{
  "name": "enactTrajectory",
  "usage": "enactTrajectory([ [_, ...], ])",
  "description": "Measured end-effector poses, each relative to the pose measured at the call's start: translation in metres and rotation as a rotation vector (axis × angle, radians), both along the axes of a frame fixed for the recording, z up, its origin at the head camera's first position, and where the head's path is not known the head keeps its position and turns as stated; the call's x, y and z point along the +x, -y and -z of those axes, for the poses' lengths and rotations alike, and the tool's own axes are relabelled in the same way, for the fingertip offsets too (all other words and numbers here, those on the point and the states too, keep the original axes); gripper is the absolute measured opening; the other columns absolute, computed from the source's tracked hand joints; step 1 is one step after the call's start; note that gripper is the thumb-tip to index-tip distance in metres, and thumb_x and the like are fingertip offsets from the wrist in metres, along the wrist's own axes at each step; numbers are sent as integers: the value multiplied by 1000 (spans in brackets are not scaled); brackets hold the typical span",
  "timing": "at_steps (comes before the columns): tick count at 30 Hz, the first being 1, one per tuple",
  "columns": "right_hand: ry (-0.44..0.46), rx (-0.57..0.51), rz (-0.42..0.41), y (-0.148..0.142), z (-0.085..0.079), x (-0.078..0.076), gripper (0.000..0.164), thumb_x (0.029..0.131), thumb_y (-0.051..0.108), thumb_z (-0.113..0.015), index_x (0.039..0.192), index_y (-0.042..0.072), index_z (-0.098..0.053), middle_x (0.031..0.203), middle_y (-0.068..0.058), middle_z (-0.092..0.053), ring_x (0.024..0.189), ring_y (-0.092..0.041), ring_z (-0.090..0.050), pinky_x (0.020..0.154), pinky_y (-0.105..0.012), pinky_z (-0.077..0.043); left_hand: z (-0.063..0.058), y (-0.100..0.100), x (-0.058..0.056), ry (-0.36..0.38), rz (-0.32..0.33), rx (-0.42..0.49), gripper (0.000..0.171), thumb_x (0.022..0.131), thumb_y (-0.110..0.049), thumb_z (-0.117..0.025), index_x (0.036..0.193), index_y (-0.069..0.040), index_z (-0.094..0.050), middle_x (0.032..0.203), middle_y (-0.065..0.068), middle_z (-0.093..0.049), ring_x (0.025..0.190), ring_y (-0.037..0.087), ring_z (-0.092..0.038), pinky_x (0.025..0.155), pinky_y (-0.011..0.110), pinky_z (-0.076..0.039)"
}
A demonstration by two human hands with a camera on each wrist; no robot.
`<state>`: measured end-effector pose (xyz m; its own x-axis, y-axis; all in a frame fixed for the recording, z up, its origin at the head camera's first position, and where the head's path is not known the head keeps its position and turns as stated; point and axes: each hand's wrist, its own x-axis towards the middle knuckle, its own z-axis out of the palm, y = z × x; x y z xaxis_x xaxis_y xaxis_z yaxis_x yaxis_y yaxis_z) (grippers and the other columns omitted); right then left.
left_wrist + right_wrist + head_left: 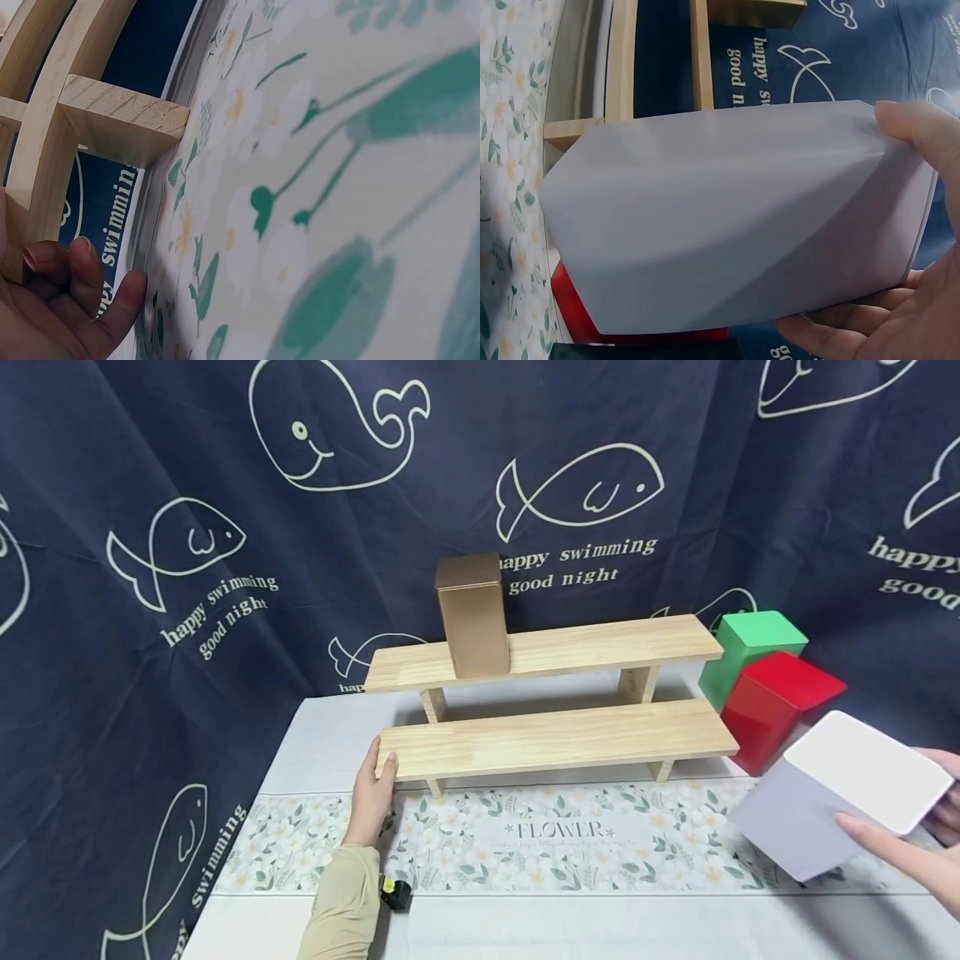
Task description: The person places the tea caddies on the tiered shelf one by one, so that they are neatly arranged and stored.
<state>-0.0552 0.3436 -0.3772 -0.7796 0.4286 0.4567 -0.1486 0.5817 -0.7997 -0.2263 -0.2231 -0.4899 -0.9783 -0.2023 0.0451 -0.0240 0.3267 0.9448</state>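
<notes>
My left hand [372, 797] grips the left end of the lower board of a two-tier wooden shelf [555, 739], thumb at the front edge. In the left wrist view its other fingers [84, 262] curl loosely beside the board. At the right, my right hand [930, 843] holds a tall white box [862, 772] near its top, thumb on one side and fingers on the other. The box is tilted in the air, apart from the shelf. A tall brown box [476, 627] stands upright on the upper board, left of its middle.
A red box [772, 710] and a green box [742, 652] stand right of the shelf, the red partly behind the white one. A floral table runner [555, 852] lies in front. A small black and yellow object [395, 893] sits near the left forearm. Dark blue curtains [375, 552] hang behind.
</notes>
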Motion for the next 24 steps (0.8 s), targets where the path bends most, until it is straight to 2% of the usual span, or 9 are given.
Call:
enactTrajectory([
  [5, 9, 18, -12, 1, 1, -1, 89, 60, -17, -84, 126, 31, -49, 99, 23, -53, 80, 14, -50, 70, 3, -40, -1, -1, 1, 8, -4, 4, 60, 104, -34, -46, 157, -21, -21, 158, 11, -28, 79, 26, -52, 58, 23, -47],
  [7, 11, 33, -20, 3, 0, -2, 91, 59, -17, -84, 128, 30, -47, 101, 25, -53, 81, 15, -50, 69, 3, -40, -2, -2, 1, 9, -7, 0, 60, 104, -34, -46, 157, -21, -21, 158, 12, -28, 81, 26, -53, 58, 23, -47],
  [14, 45, 58, -32, 11, -4, -3, 96, 61, -12, -86, 135, 30, -41, 103, 29, -49, 86, 17, -47, 68, 4, -38, -1, -1, 1, 4, -4, -4, 60, 104, -33, -47, 157, -21, -22, 157, 11, -30, 55, 11, -42, 55, 26, -48],
  [19, 51, 29, -53, 12, -1, -4, 95, 65, -11, -83, 138, 30, -39, 106, 28, -47, 89, 14, -47, 71, 2, -37, -1, 0, 1, 5, 1, -5, 60, 104, -33, -46, 157, -20, -21, 156, 12, -30, 54, 9, -41, 55, 26, -48],
  [24, 81, 68, -57, 15, 1, -5, 95, 73, -4, -82, 148, 25, -32, 110, 31, -41, 95, 17, -41, 78, 4, -31, -1, -1, 1, 3, 2, -8, 60, 104, -33, -46, 157, -20, -21, 157, 11, -28, 57, 11, -41, 55, 25, -47],
])
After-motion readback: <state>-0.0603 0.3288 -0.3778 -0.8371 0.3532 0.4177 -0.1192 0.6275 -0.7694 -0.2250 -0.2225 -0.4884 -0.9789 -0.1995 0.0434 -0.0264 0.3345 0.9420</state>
